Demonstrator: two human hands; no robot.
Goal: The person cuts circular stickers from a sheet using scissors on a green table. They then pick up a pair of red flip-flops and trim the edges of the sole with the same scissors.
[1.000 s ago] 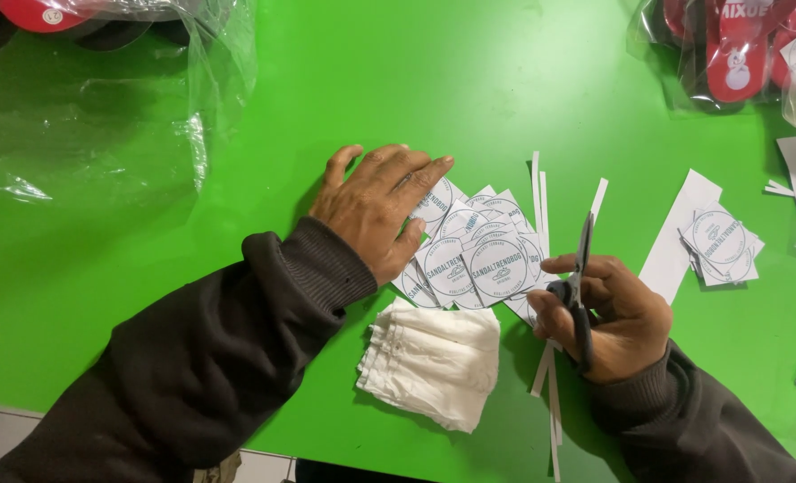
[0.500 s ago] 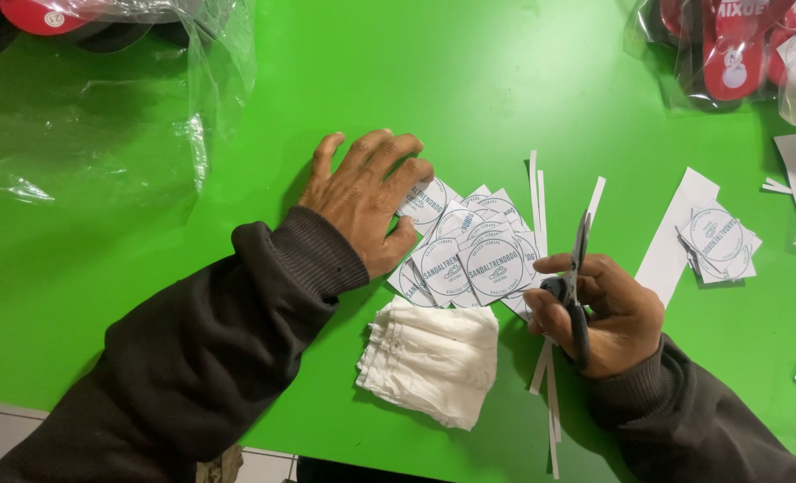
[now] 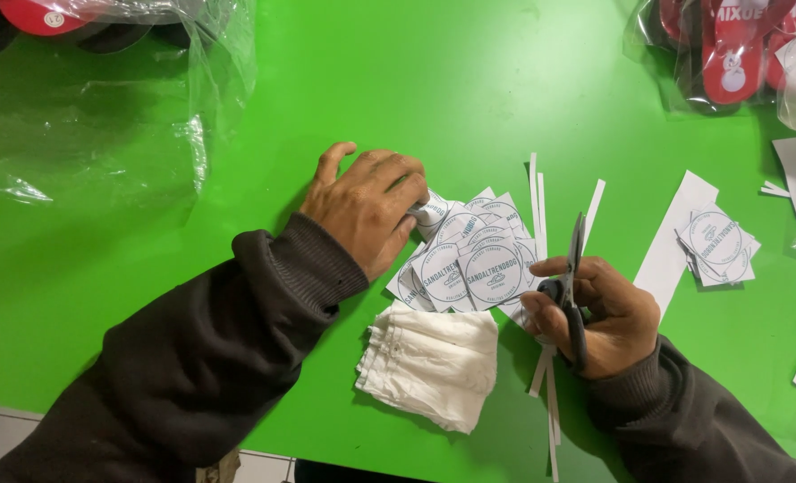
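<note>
On the green table (image 3: 469, 98), my left hand (image 3: 367, 206) rests palm down, its fingertips curled onto the left edge of a spread pile of square white paper labels (image 3: 469, 259) printed with blue circles. To the right of that pile, my right hand (image 3: 599, 313) grips a pair of dark scissors (image 3: 575, 277) with the blades shut and pointing away from me. Thin white paper strips (image 3: 541, 201) lie under and beyond the scissors.
A stack of white cloth pouches (image 3: 434, 362) lies near the front edge. A smaller label pile (image 3: 715, 241) on a white paper piece sits at right. Clear plastic bags (image 3: 103, 116) cover the back left; bagged red sandals (image 3: 729, 45) are at the back right.
My left hand has slid slightly left and curled its fingers onto the edge of the label pile. My right hand with the scissors has stayed almost in place.
</note>
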